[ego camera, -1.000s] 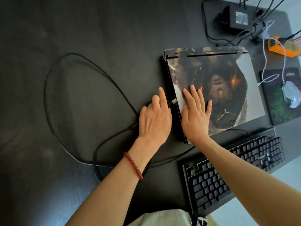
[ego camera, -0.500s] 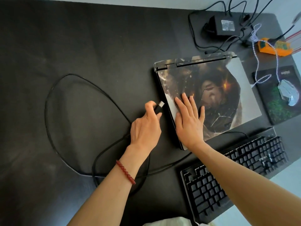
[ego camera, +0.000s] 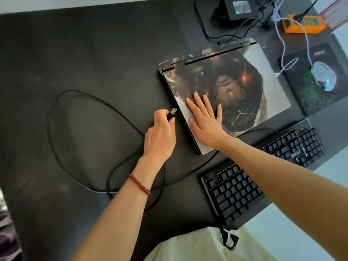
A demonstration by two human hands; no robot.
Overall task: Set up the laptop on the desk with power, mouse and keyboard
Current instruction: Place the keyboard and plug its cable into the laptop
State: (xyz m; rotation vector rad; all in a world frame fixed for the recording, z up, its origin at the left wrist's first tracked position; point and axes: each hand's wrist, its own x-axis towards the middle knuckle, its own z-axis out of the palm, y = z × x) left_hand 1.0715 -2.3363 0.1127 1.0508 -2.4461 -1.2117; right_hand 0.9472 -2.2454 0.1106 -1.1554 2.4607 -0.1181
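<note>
A closed laptop (ego camera: 263,80) with a printed picture on its lid lies on the black desk (ego camera: 94,53). My right hand (ego camera: 205,119) presses flat on the lid near its left edge. My left hand (ego camera: 160,136) pinches a black USB plug (ego camera: 172,113), metal tip pointing at the laptop's left side, a small gap away. The plug's black cable (ego camera: 62,102) loops wide over the desk to the left and runs back under my arm toward the black keyboard (ego camera: 263,166) at the front right. A white mouse (ego camera: 323,76) sits on a dark mouse pad (ego camera: 320,98) at the right.
A black power brick (ego camera: 238,6) with tangled cables lies at the back right, beside an orange gadget (ego camera: 305,25). The mouse's braided white cord (ego camera: 282,40) curls between them. The desk's front right edge runs close to the keyboard.
My left hand drew the USB plug back from the laptop's side and now holds it raised, tip clear of the edge. The right hand stays flat on the lid.
</note>
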